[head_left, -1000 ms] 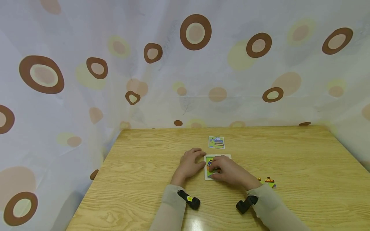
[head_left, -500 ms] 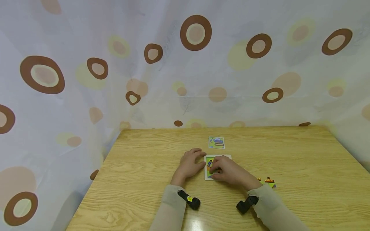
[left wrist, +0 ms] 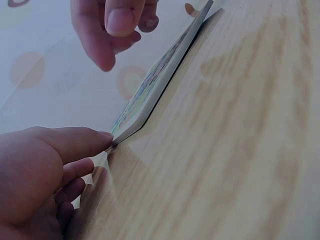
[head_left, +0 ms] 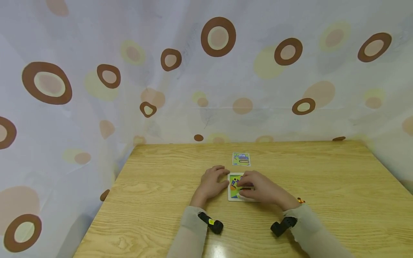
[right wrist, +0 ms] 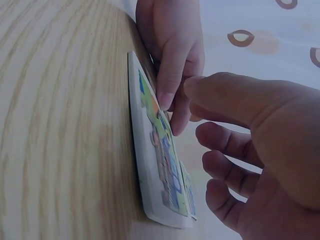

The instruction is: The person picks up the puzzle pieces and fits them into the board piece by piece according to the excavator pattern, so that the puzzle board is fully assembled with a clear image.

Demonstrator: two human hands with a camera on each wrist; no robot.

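A white-framed puzzle board (head_left: 233,196) with a bright green, orange and blue picture lies flat on the wooden table (head_left: 161,179). My left hand (head_left: 213,182) rests at the board's left edge, and in the left wrist view its fingertip (left wrist: 102,140) touches the corner of the board (left wrist: 160,82). My right hand (head_left: 259,189) hovers over the right half of the board with bent fingers, beside a brown striped piece (head_left: 247,187). The right wrist view shows the right hand (right wrist: 245,130) just off the board (right wrist: 157,155), with nothing between thumb and fingers.
A small picture card (head_left: 241,159) lies on the table beyond the board. Loose orange puzzle pieces (head_left: 300,200) peek out behind my right wrist. A dotted curtain (head_left: 206,71) closes off the far and side edges of the table.
My right hand has slid to the right across the board, uncovering more of the picture and the brown striped piece. Its wrist now hides most of the loose pieces. The left hand stayed put.
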